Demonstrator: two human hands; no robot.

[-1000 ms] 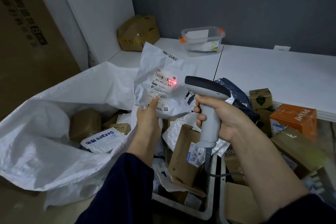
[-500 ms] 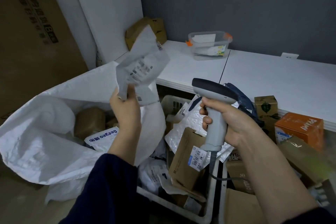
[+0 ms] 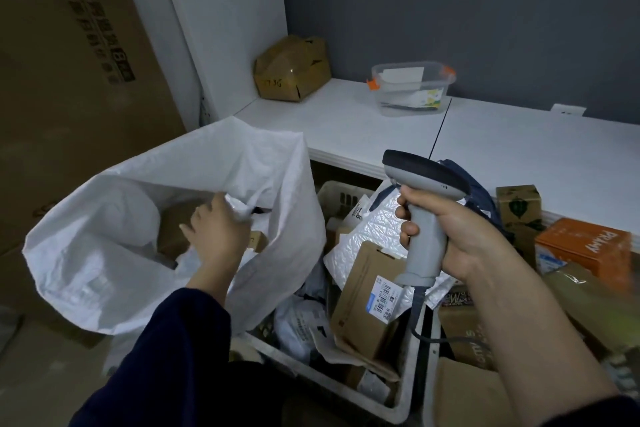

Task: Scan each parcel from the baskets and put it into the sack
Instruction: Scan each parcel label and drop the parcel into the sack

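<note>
**Mailer going into the sack mouth**

We see the left hand [image 3: 216, 236] down inside the mouth of the white sack [image 3: 86, 253], which stands at 9 o'clock from the basket [image 3: 334, 192]. Its fingers are curled on a crumpled white mailer [image 3: 239, 210] and pinch it by one edge. The right hand [image 3: 446, 236] is wrapped round the grip of the scanner [image 3: 424, 184], held above the basket.

We judge two risks. The sack's soft wall slumps at 3 o'clock from the left hand, so a mailer let go too near that lip could slide back among the unscanned parcels. The scanner's cable [image 3: 420, 322] also hangs into the basket, where it could snag one.

What shows of the mailer sticks out toward 1 o'clock, but it is too crushed for us to tell its long axis. The scanner's grip runs near 12 to 6, with its nose toward 10 o'clock
</note>
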